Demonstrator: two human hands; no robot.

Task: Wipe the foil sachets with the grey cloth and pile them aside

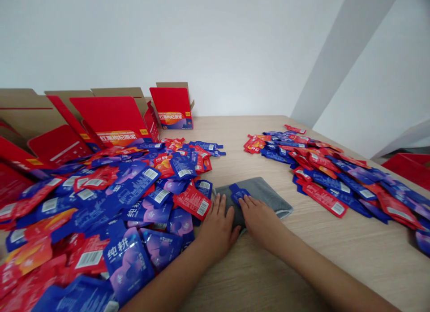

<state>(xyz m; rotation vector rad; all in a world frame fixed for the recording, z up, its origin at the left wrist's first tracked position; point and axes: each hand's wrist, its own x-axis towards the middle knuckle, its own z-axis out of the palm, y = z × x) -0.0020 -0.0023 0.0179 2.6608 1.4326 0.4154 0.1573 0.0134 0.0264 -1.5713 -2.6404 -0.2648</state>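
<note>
L hand (217, 227) lies palm down on the near-L part of a folded grey cloth (264, 193), fingers slightly spread, closed round nothing. R hand (261, 218) has its fingertips atop a blue narrow-necked sachet (238, 192); fingers fairly straight, thumb hidden, so can't tell if it's pinched or just pressed. That sachet is flat on the cloth, b/w the hands, neck pointing away from the person, its lower part under the R fingers.

Cloth sits on a wood-grain table (228, 128), b/w 2 groups of sachets. L one is a big loose heap of red + blue sachets (134, 186), mixed orientation, some w/ barcodes up; its edge is just beside the L hand. R one is a long overlapping row of red/blue sachets (331, 168), well apart from the R hand. Open red goji-puree cartons (109, 119) stand behind the L heap, nr the white wall (235, 47).
</note>
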